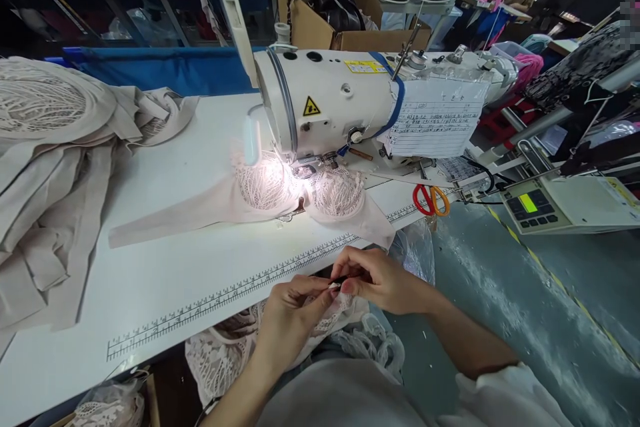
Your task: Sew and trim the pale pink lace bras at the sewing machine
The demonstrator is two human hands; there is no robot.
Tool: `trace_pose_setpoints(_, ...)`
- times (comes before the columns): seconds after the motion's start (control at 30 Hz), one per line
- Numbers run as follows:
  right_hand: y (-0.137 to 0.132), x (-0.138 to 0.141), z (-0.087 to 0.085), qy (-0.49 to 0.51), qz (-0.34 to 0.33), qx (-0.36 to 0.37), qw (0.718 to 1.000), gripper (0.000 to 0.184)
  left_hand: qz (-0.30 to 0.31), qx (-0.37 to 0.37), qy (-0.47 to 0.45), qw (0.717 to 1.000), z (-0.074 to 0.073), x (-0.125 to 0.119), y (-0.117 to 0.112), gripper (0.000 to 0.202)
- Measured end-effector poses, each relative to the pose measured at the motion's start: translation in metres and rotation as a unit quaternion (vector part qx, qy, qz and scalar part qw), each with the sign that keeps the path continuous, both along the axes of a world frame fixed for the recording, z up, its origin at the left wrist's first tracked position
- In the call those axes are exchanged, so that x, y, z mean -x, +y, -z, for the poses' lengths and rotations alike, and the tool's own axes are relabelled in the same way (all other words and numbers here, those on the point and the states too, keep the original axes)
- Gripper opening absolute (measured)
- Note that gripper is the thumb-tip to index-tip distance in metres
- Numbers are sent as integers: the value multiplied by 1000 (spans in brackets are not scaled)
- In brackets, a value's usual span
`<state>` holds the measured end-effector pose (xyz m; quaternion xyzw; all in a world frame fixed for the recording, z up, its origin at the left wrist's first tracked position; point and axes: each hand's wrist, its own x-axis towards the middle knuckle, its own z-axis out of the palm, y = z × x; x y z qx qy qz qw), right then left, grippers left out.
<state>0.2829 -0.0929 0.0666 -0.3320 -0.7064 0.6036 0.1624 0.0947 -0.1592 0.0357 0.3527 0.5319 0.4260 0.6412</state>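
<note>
My left hand (293,317) pinches the edge of a pale lace piece (340,312) above my lap, just off the table's front edge. Close against it, my right hand (383,280) is closed with its fingertips on a small dark item (341,279), too covered to name. The fingertips of both hands nearly meet there. Beyond them on the table, a pale pink bra (335,197) with lace cups lies under the lit needle area of a white sewing machine (325,100). Its left wing stretches out across the tabletop.
Many stacked bra pieces (50,167) cover the table's left side. A printed ruler (225,297) runs along the front edge. Red and orange scissors (430,200) lie at the right, near a control box (565,203). More lace pieces (220,353) hang below the edge.
</note>
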Motion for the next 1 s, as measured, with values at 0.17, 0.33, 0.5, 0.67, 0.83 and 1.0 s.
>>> trace_pose_setpoints(0.17,-5,6,3,-7,39,-5,999,22,8,-11,12,1000,-2,0,0,22)
trace_pose_setpoints(0.33,-1,-6,14,39,98,-25,994,43,-12,-10,22,1000,-4,2,0,26)
trace_pose_setpoints(0.5,5,-27,30,-135,-29,-75,988,40,-10,-4,24,1000,-3,6,0,26)
trace_pose_setpoints(0.67,3,-35,23,-121,-103,-143,977,35,5,-58,22,998,4,17,4,31)
trace_pose_setpoints(0.83,-3,-19,-4,201,-169,-63,963,51,155,-254,-50,953,22,14,13,91)
trace_pose_setpoints(1.0,-9,2,-7,345,-232,29,909,58,321,-311,76,891,20,-2,19,49)
